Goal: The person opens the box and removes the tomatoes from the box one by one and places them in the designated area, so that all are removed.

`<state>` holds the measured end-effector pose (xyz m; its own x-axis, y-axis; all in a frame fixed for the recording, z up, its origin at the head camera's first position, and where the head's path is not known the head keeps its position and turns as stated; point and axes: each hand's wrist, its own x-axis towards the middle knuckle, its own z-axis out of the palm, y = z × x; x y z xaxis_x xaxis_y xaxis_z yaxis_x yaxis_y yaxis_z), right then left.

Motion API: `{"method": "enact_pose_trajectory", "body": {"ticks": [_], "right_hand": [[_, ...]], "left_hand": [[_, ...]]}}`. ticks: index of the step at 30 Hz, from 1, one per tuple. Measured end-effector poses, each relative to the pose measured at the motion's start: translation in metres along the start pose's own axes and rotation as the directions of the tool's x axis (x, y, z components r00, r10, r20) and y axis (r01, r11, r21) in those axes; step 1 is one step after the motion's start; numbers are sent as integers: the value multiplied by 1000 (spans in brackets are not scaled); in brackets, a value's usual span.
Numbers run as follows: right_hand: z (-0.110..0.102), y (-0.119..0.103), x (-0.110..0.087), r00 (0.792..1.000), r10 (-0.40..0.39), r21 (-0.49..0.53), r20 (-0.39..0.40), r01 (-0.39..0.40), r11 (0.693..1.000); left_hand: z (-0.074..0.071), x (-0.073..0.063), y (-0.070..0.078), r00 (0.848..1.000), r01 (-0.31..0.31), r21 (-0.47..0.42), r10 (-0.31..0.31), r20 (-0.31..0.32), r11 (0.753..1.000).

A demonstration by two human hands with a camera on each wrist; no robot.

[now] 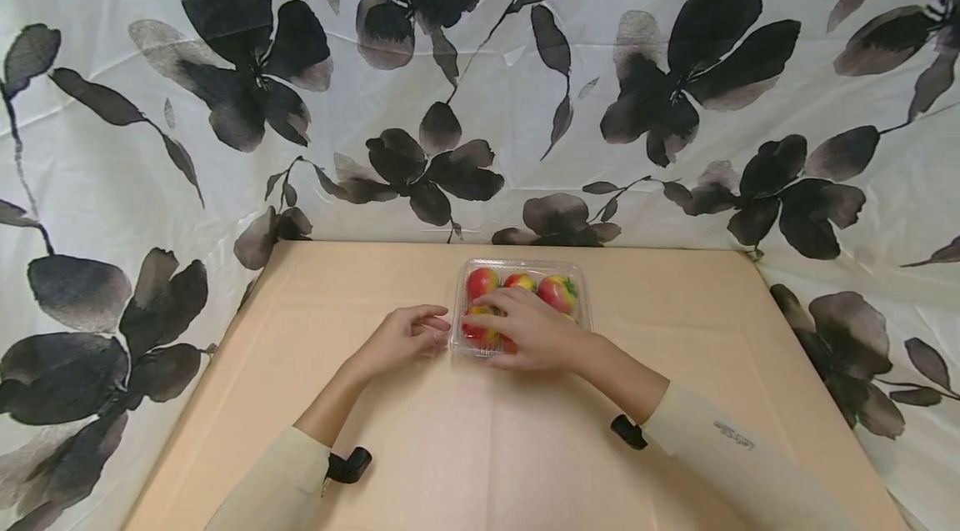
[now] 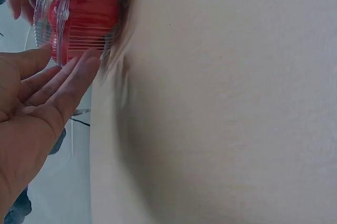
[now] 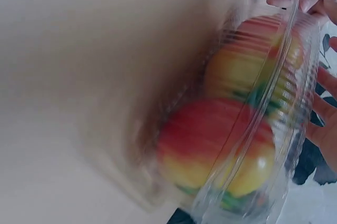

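Note:
A clear ribbed plastic clamshell box (image 1: pixel 457 298) lies on the table near its far edge, with its lid down. Inside are several round red-and-yellow fruits (image 1: pixel 557 294) with green patches, likely peaches or mangoes. My right hand (image 1: pixel 536 333) rests over the lid with its fingers spread, covering the front fruits. To the left of the box, my left hand (image 1: pixel 405 338) has its fingers loosely extended toward the box's side. In the left wrist view, the fingertips of that hand (image 2: pixel 39 108) are at the box's edge; whether they touch it I cannot tell.
A light tan tabletop (image 1: pixel 420 439) spreads around the box. Behind and beside it hangs a white cloth (image 1: pixel 525 206) with dark flowers. A black wrist camera (image 1: pixel 348 465) sits below the left hand, another (image 1: pixel 628 432) below the right.

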<state>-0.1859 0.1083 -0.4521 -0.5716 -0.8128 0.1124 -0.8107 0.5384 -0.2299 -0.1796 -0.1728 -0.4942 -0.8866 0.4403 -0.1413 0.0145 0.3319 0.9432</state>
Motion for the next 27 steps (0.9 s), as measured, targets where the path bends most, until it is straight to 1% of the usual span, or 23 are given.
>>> {"method": "enact_pose_trajectory", "body": {"ticks": [3,7,11,14,17,23,27], "right_hand": [[2,-4,5,1000,-12,-10,12,12,1000],[6,-7,11,999,-17,-35,29,18,999],[9,-11,17,999,-46,-74,20,48,996],[11,-14,21,997,-78,-117,1,78,990],[13,-15,23,996,-92,-148,-17,88,985],[19,-15,27,994,-100,-180,-33,93,979],[24,-15,28,993,-109,-215,-45,97,972]], "left_hand": [[1,0,-2,1000,16,-56,-14,20,998],[2,1,-3,999,35,-101,-32,28,994],[3,4,-3,997,65,-154,-58,48,986],[5,5,-3,994,101,-195,-89,67,976],[6,6,-3,991,122,-231,-106,82,965],[10,7,-2,987,154,-313,-130,98,937],[12,6,-3,985,165,-343,-139,99,925]]}}
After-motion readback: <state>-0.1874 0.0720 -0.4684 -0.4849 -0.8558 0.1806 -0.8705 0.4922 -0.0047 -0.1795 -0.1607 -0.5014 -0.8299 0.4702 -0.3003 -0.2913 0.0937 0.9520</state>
